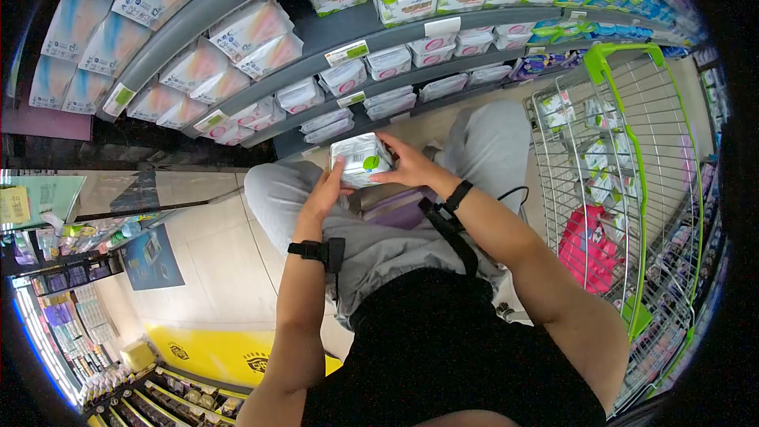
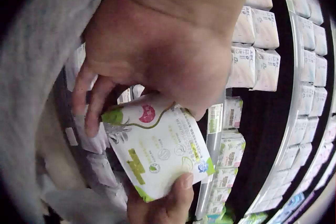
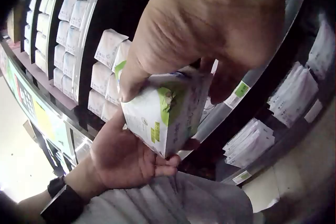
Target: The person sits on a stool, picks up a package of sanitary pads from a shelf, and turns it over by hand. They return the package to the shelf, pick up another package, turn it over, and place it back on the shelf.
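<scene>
Between both hands, above the lap, is a white and green pack of sanitary pads (image 1: 360, 160). The left hand (image 1: 322, 190) holds its left side with the thumb on the near face; in the right wrist view, the palm and fingers lie along the pack's lower side. On the other side the right hand (image 1: 411, 166) grips the pack between thumb and fingers. Seen from the left wrist, the printed face of the pack (image 2: 163, 148) shows a pink mark and green corners, with the right thumb (image 2: 184, 182) over its edge.
Curved store shelves (image 1: 316, 63) with rows of similar packs stand in front. At the right is a green-edged shopping cart (image 1: 632, 150) containing several packs and a pink bag (image 1: 587, 249). A yellow floor mat (image 1: 213, 348) lies behind at the left.
</scene>
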`<state>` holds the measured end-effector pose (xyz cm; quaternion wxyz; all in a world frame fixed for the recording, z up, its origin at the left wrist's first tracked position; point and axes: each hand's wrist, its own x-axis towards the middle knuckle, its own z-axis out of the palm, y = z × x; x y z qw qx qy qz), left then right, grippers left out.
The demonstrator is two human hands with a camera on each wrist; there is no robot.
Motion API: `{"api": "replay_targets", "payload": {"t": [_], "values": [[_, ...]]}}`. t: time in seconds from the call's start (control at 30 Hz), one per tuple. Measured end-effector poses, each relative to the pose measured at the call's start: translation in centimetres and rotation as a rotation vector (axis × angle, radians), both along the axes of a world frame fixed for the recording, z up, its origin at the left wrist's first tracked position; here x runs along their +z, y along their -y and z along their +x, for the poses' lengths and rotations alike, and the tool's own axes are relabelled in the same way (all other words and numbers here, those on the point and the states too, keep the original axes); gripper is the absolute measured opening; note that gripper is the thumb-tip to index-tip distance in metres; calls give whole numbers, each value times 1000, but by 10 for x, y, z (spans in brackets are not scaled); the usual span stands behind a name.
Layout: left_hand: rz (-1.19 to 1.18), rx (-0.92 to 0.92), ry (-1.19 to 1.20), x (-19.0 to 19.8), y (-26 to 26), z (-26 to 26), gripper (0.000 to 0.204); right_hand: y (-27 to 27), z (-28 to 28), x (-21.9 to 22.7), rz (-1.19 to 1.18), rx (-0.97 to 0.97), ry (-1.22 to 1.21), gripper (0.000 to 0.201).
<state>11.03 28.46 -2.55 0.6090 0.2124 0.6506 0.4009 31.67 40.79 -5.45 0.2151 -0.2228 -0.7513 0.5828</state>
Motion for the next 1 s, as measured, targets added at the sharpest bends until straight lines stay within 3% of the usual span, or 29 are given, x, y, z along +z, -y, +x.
{"api": "replay_targets", "payload": {"t": [0.13,0.27,0.43,0.53,0.57,0.67,0.77,0.83,0.93,1.0], "values": [[163,77,26,2,-4,0,65,-1,-3,2,4,-33,-20,96],[423,130,-27,1,-7,1,67,-4,-4,1,-470,50,-100,96],[527,52,-117,19,-6,6,77,-7,3,-2,-797,122,-253,93],[585,1,-224,16,-6,8,76,-9,1,-14,-691,24,-27,91],[607,-23,-285,14,-6,7,75,-9,1,-19,-635,8,-68,91],[546,142,73,-2,-4,0,69,-6,2,-23,-526,-28,-194,92],[332,119,308,-10,-3,-7,68,-3,3,-15,-429,-35,-217,94],[335,90,311,-7,-1,-7,65,-6,8,-25,-221,-26,-92,97],[331,108,221,-2,-2,-3,67,-5,11,11,-134,55,-63,101],[314,157,160,3,-2,2,70,-4,10,31,-369,119,-163,101]]}}
